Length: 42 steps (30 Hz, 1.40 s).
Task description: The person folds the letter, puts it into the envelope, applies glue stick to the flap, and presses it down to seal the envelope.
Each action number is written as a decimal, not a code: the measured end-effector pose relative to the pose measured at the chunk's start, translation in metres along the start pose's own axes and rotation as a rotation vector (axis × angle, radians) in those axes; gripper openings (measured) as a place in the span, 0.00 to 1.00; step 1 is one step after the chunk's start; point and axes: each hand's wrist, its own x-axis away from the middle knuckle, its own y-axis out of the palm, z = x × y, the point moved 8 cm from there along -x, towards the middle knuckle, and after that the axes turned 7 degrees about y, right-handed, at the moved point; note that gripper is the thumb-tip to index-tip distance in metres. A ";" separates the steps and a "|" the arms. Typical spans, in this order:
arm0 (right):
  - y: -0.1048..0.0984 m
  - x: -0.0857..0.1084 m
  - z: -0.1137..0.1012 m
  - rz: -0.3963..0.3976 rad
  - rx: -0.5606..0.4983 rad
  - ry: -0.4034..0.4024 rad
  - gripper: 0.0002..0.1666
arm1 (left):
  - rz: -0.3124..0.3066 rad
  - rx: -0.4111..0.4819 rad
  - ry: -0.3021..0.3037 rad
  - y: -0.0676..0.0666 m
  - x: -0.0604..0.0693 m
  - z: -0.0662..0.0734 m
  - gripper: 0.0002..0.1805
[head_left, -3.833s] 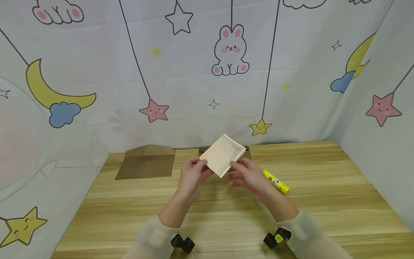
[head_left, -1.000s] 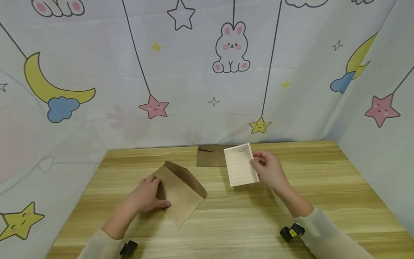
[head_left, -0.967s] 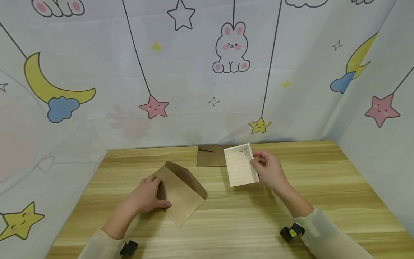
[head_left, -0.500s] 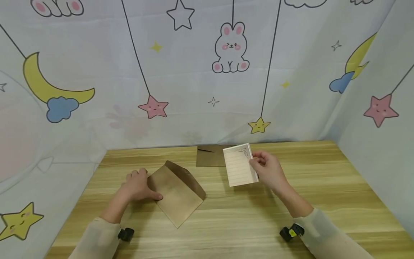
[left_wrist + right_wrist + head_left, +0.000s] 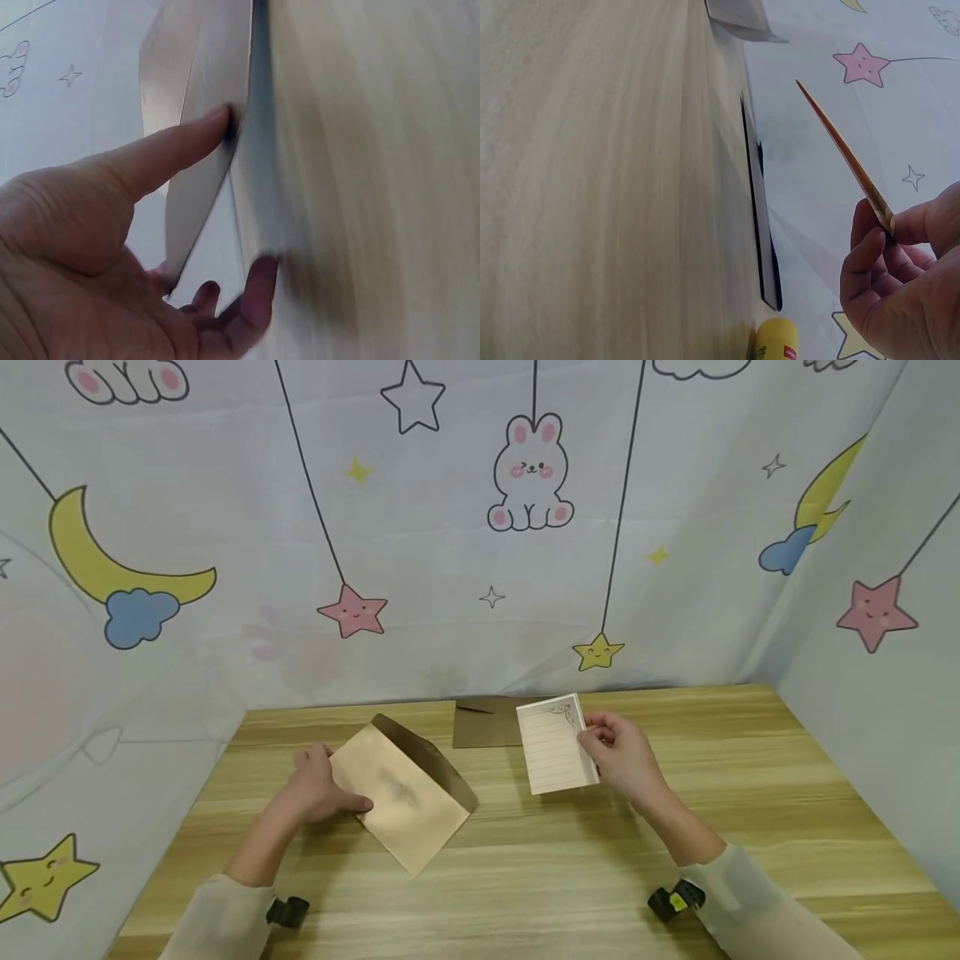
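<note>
My left hand (image 5: 318, 789) pinches the left edge of a brown kraft envelope (image 5: 405, 802), with the thumb on its upper face. The envelope's flap (image 5: 427, 756) stands open toward the back right. In the left wrist view the envelope (image 5: 206, 142) is tilted up off the table at the edge held by the thumb; some of the fingers are hidden behind it. My right hand (image 5: 626, 756) holds cream lined notepaper (image 5: 557, 747) by its right edge, thumb in front. It has a scroll ornament in one corner. Edge-on in the right wrist view, the notepaper (image 5: 845, 154) is thin and above the table.
A second brown envelope (image 5: 483, 727) lies at the table's back edge, partly covered by the notepaper. A yellow glue stick (image 5: 776, 339) shows in the right wrist view. A printed white curtain (image 5: 450, 643) hangs behind the wooden table (image 5: 525, 893).
Earlier, both hands held the notepaper and the open envelope lay at the back left. Over the last second, my left hand shifted left along the envelope and raised it; the right hand stayed put.
</note>
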 end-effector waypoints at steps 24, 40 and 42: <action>0.016 0.005 -0.012 -0.044 -0.024 -0.036 0.14 | 0.211 0.884 0.062 0.008 -0.014 0.071 0.29; 0.003 -0.021 -0.053 0.262 0.152 -0.291 0.09 | 0.216 1.097 0.101 0.037 -0.049 0.134 0.27; 0.000 -0.024 -0.051 0.264 0.153 -0.272 0.09 | 0.207 1.149 0.102 0.039 -0.052 0.137 0.26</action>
